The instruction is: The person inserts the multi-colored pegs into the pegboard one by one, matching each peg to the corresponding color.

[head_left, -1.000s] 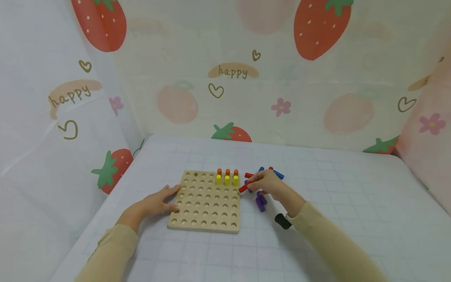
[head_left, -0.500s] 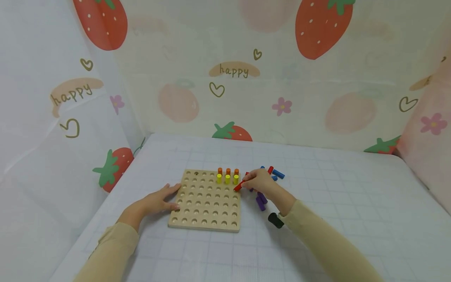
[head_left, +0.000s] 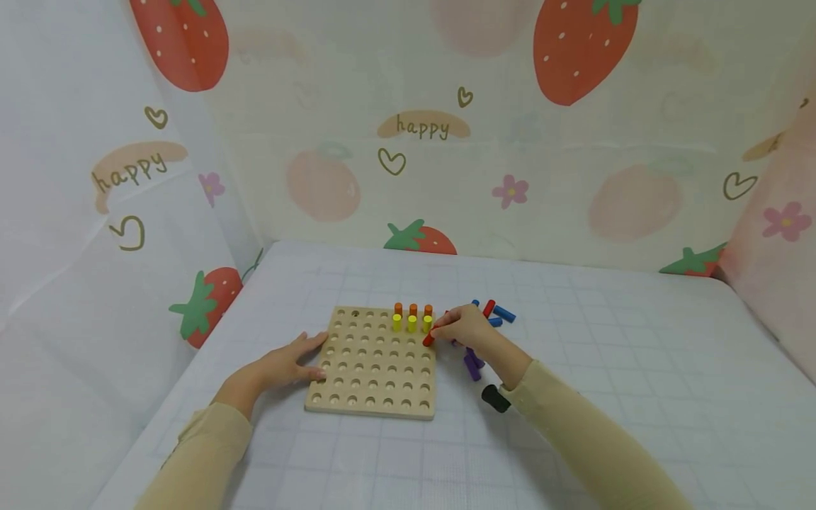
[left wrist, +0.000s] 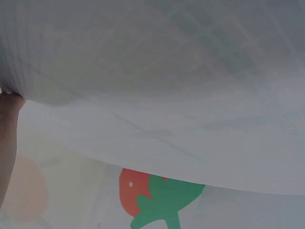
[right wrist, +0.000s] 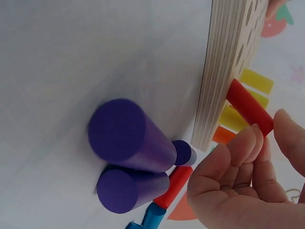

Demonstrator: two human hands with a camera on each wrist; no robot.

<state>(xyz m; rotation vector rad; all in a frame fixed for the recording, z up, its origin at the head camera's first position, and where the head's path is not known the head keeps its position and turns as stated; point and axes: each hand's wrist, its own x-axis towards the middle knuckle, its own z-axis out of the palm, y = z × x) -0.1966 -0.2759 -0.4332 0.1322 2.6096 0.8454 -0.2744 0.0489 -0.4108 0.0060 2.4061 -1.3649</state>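
My right hand (head_left: 468, 329) pinches a red peg (head_left: 429, 338) by its upper end, between thumb and fingers. The peg leans, its lower end at a hole on the right edge of the wooden pegboard (head_left: 357, 409); in the right wrist view I cannot tell how deep that end sits. Just behind it stand three yellow pegs (head_left: 411, 324), with three orange pegs (head_left: 413, 309) in the back row. My left hand (head_left: 283, 365) rests against the board's left edge, fingers spread. Only part of it shows in the left wrist view.
Purple pegs (right wrist: 116, 129) lie right of the board. Beyond them are blue pegs (head_left: 504, 314) and another red peg (head_left: 489, 308). A black object (head_left: 496, 399) is at my right sleeve. A printed curtain (head_left: 554, 163) walls the table's back and sides.
My right hand has moved left with the red peg, from beside the board to its right edge. The peg is tipped more upright. My left hand stays put.
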